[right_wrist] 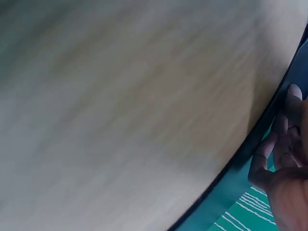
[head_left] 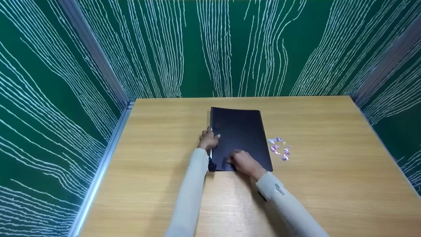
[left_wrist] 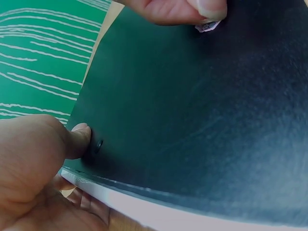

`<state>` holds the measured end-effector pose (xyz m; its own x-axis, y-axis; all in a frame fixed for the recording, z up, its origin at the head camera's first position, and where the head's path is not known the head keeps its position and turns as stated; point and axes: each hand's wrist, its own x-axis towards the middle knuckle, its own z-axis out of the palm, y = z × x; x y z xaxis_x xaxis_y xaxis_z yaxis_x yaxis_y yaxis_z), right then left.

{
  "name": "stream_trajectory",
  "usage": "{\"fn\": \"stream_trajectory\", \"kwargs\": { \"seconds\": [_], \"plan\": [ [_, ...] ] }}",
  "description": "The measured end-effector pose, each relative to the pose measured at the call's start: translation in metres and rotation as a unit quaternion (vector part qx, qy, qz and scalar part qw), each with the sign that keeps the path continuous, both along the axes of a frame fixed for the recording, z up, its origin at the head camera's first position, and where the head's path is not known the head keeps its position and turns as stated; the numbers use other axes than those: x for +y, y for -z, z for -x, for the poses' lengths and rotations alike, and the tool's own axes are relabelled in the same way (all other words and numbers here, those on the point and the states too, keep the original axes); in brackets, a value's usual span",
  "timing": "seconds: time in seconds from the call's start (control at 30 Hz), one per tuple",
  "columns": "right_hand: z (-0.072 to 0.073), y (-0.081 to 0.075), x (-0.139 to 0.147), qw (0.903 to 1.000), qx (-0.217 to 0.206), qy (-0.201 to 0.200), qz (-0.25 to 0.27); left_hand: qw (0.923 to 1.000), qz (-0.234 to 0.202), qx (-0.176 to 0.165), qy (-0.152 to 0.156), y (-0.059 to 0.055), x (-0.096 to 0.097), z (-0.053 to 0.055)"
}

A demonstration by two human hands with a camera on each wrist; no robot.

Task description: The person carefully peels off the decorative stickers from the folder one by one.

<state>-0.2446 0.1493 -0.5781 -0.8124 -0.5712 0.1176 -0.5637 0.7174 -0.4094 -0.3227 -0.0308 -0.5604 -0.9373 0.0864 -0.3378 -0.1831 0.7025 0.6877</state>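
Note:
A black folder [head_left: 240, 131] lies flat on the wooden table [head_left: 158, 138]. The left hand [head_left: 209, 140] grips its left edge, thumb on the cover and other fingers below the white-edged side, as the left wrist view [left_wrist: 33, 168] shows. Over the lower part of the cover is the right hand [head_left: 245, 163], fingers curled. In the left wrist view its thumb and finger pinch a small shiny piece [left_wrist: 208, 27] at the cover's surface; most of the piece is hidden by the fingertips.
Several small shiny purple and blue pieces [head_left: 279, 148] lie scattered on the table right of the folder. Green walls [head_left: 194, 65] with white lines stand behind and at both sides. A dark lump [head_left: 212, 164] sits by the left wrist at the folder's lower left corner.

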Motion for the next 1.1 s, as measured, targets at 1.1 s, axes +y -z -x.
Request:
{"fn": "stream_trajectory", "kwargs": {
  "seconds": [1.1],
  "plan": [
    [-0.0029,0.0032,-0.0071,0.9986,0.010,0.050,0.011,0.9998,-0.002,-0.014,0.015,-0.0044,-0.0008,-0.0007]
  ]
}}
